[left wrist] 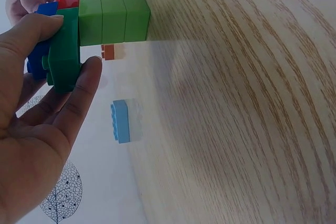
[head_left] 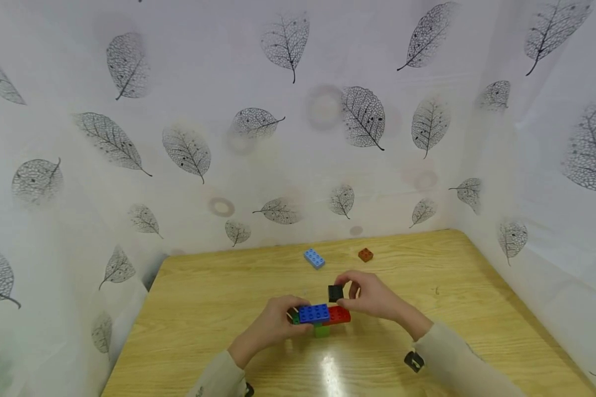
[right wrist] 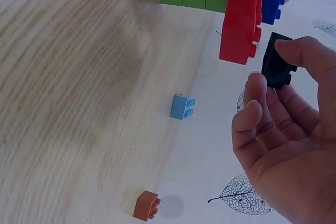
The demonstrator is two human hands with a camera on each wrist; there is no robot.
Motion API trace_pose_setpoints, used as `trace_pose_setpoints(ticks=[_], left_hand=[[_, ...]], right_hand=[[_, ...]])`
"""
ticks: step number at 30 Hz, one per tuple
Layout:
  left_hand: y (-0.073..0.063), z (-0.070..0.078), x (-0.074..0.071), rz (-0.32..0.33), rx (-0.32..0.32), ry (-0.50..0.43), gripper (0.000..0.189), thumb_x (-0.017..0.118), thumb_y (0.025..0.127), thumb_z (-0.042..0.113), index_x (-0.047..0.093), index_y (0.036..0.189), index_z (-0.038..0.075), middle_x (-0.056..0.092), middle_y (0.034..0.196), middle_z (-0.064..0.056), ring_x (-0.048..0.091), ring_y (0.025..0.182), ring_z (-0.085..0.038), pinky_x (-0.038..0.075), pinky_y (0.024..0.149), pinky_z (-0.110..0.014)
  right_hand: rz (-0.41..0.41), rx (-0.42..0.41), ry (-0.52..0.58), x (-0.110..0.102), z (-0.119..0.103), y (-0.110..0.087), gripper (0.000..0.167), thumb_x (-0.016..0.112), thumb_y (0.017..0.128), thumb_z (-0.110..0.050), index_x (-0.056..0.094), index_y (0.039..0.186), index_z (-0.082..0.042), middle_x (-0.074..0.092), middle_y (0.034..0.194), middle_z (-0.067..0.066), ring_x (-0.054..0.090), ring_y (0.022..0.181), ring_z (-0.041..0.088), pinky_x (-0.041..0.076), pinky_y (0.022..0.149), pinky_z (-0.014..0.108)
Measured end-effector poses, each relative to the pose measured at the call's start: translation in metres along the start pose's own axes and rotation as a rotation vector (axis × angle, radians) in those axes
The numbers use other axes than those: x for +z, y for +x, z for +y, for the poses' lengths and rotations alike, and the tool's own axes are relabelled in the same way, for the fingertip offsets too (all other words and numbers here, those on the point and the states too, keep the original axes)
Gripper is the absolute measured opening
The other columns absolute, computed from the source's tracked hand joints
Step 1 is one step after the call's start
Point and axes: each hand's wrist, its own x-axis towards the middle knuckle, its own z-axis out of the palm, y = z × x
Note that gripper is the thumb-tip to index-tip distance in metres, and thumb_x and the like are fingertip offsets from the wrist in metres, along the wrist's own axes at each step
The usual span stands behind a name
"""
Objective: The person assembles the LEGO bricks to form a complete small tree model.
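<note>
In the head view my left hand [head_left: 275,321] grips the left end of a built piece of toy building bricks. A blue brick [head_left: 314,313] lies on top, bridging a dark green brick [left wrist: 64,51] and a red brick [head_left: 340,315]. Beneath them, a column of three light green bricks [left wrist: 114,19] stands on the table. My thumb and fingers clasp the dark green and blue bricks. Just above the red one, my right hand [head_left: 372,296] pinches a small black brick [right wrist: 275,61] between thumb and fingertips, its studs facing up. A gap shows between black and red bricks in the right wrist view.
Toward the back of the wooden table [head_left: 198,309] lie a light blue brick [head_left: 314,258] and, right of it, a small brown brick [head_left: 365,254]. A white sheet [head_left: 298,165] with leaf prints hangs behind the table and along both sides.
</note>
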Motion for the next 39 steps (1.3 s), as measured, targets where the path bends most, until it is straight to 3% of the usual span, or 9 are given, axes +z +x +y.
trace_pose_setpoints(ticks=[10,28,39], left_hand=[[0.0,0.0,0.0,-0.002,0.004,-0.007,0.04,0.085,0.091,0.026,0.073,0.126,0.011,0.074,0.115,-0.002,0.063,0.093,-0.006,0.055,0.075,-0.021],[0.001,-0.001,0.001,-0.004,0.005,-0.025,0.037,0.085,0.091,0.025,0.074,0.124,0.012,0.074,0.112,0.0,0.063,0.09,-0.006,0.056,0.074,-0.021],[0.002,-0.002,0.002,0.002,-0.001,-0.041,0.032,0.086,0.09,0.024,0.075,0.118,0.013,0.073,0.106,0.001,0.063,0.088,-0.006,0.055,0.073,-0.021]], right_hand=[[-0.048,-0.037,0.019,0.005,-0.002,-0.009,0.031,0.081,0.093,-0.023,0.07,0.121,-0.015,0.07,0.099,-0.002,0.059,0.074,0.004,0.052,0.061,0.025],[-0.103,-0.052,0.051,0.011,0.0,-0.016,0.031,0.082,0.092,-0.022,0.069,0.12,-0.017,0.07,0.096,0.012,0.058,0.073,0.006,0.05,0.061,0.023],[-0.097,-0.106,0.061,0.013,0.0,-0.016,0.027,0.08,0.093,-0.016,0.068,0.117,-0.016,0.07,0.099,0.006,0.058,0.073,0.004,0.051,0.06,0.022]])
